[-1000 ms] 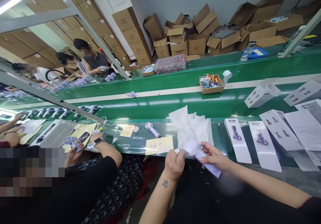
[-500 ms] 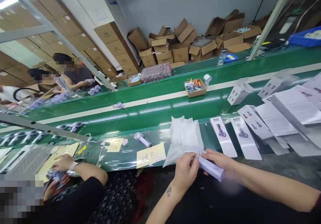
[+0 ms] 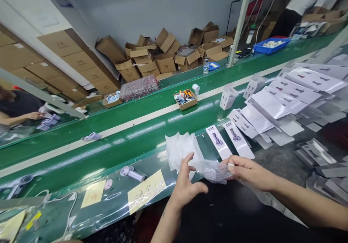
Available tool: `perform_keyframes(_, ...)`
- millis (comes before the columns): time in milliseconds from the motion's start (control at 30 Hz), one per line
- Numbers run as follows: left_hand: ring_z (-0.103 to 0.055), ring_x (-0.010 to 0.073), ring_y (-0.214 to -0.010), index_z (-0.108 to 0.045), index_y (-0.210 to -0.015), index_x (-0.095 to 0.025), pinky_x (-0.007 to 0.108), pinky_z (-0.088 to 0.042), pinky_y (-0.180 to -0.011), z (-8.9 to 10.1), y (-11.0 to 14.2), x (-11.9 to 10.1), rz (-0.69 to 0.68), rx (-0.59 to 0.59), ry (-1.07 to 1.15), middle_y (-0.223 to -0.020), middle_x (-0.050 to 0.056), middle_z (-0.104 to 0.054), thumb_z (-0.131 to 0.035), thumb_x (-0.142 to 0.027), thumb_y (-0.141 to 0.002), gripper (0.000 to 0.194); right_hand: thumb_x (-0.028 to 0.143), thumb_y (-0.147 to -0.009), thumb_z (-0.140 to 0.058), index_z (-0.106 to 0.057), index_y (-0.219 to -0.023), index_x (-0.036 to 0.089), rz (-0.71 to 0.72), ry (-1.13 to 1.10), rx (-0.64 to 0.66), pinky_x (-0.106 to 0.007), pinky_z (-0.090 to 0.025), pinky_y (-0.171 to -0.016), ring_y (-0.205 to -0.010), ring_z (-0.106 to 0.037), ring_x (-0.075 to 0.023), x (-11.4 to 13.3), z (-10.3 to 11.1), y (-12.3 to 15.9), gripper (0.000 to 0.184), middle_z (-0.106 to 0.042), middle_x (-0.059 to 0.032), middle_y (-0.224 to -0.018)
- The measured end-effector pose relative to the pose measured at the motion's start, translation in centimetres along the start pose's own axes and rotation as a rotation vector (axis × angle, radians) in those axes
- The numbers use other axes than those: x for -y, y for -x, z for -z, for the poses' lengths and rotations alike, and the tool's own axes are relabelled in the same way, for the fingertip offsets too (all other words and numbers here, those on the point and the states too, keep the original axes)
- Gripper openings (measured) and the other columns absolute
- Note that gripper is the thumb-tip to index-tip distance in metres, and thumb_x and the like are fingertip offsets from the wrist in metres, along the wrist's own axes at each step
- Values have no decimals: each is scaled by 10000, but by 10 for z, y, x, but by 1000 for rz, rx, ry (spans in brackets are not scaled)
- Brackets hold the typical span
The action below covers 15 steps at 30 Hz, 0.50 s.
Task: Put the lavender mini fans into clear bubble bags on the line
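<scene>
My right hand [image 3: 246, 170] grips a clear plastic bag [image 3: 216, 170] with a small lilac hand fan inside it, held just off the table's near edge. My left hand [image 3: 185, 185] is beside the bag's left end, its fingers spread and curled, touching the plastic. Right behind my hands lies a stack of empty clear bags [image 3: 179, 148]. Another lilac hand fan [image 3: 132, 172] lies on the table to the left, next to a yellow paper note [image 3: 146, 190].
Flat white fan cartons [image 3: 272, 105] are piled at the right, two of them [image 3: 227, 141] lying near my hands. A green conveyor belt [image 3: 130, 121] carries a lilac fan [image 3: 92, 137] and a small cardboard tray of tools [image 3: 185, 98]. Cardboard boxes [image 3: 163, 56] are stacked at the back wall. A person sits across at far left.
The view has swung to the right. The lilac fan, held bare in my right hand before, is now inside the clear bag, and my left hand has opened.
</scene>
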<state>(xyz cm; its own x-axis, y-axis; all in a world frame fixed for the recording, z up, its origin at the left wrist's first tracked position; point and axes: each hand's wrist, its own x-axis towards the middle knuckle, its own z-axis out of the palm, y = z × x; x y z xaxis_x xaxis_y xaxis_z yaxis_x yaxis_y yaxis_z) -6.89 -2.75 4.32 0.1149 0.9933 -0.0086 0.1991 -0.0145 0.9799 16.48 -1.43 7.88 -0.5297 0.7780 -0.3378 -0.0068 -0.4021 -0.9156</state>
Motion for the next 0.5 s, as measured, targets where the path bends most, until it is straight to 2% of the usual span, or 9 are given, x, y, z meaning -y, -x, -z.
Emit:
perform_keyframes(33, -564, 250, -985, -420, -1323, -198, 382, -474, -849, -2, -4, 5, -52, 82, -47, -1262, 149, -505, -854, -438, -401, 1046, 384, -841, -544, -622, -918, 186, 20, 5, 23, -340, -491, -787, -833, -575, -175, -3, -2, -3, 226, -609, -59, -987)
perform_keyframes(67, -543, 270, -1029, -423, -1325, -206, 395, -459, -875, -6, -8, 10, -86, 178, -90, -1269, 146, -501, -868, -409, -368, 1075, 376, -839, -548, -623, -921, 185, 36, 38, 62, -330, -485, -780, -816, -577, -170, -6, -1, -5, 221, -618, -52, -947)
perform_keyframes(133, -562, 247, -962, -597, -1136, -201, 372, -459, -855, -17, -12, 20, -123, 320, -147, -1058, 102, -614, -806, -387, -531, 666, 384, -838, -545, -625, -934, 182, 37, 128, 171, -329, -481, -784, -829, -590, -175, -10, 9, -9, 237, -625, -56, -955)
perform_keyframes(200, -576, 196, -825, -674, -866, -185, 325, -466, -792, -27, -13, 31, -99, 306, -135, -826, 60, -630, -674, -350, -706, 229, 400, -836, -543, -595, -1055, 194, 19, 254, 212, -359, -481, -817, -892, -606, -198, -19, 33, -13, 305, -606, -83, -1080)
perform_keyframes(267, -554, 143, -656, -652, -767, -167, 270, -471, -651, -30, -13, 43, 43, 139, -21, -702, 26, -597, -630, -350, -743, 186, 357, -766, -636, -499, -1227, 226, 3, 502, 104, -424, -446, -897, -1025, -580, -247, -36, 63, -18, 498, -513, -122, -1269)
perform_keyframes(333, -480, 89, -500, -625, -759, -150, 218, -415, -480, -26, -15, 53, 229, -99, 170, -631, -11, -562, -661, -390, -708, 248, 178, -599, -757, -476, -1268, 246, 20, 905, -65, -515, -322, -1008, -1234, -420, -338, -64, 90, -27, 728, -366, -151, -1416)
perform_keyframes(367, -445, 72, -456, -615, -755, -144, 200, -370, -416, -23, -17, 57, 300, -205, 262, -610, -24, -548, -682, -406, -682, 280, 71, -548, -748, -517, -1234, 248, 40, 1082, -103, -551, -258, -1034, -1310, -301, -374, -80, 101, -33, 746, -297, -151, -1461)
perform_keyframes(433, -433, 61, -446, -605, -753, -128, 181, -305, -352, -15, -20, 61, 373, -368, 391, -621, -24, -551, -730, -409, -619, 335, -23, -579, -658, -577, -1171, 251, 117, 1266, -71, -570, -210, -1048, -1370, -159, -372, -111, 115, -47, 657, -262, -124, -1487)
perform_keyframes(500, -454, 63, -469, -606, -782, -111, 171, -291, -333, -7, -23, 62, 397, -449, 451, -657, -12, -567, -763, -387, -575, 378, 2, -694, -558, -605, -1135, 240, 226, 1242, -7, -540, -244, -1052, -1366, -214, -323, -129, 122, -63, 503, -365, -104, -1441)
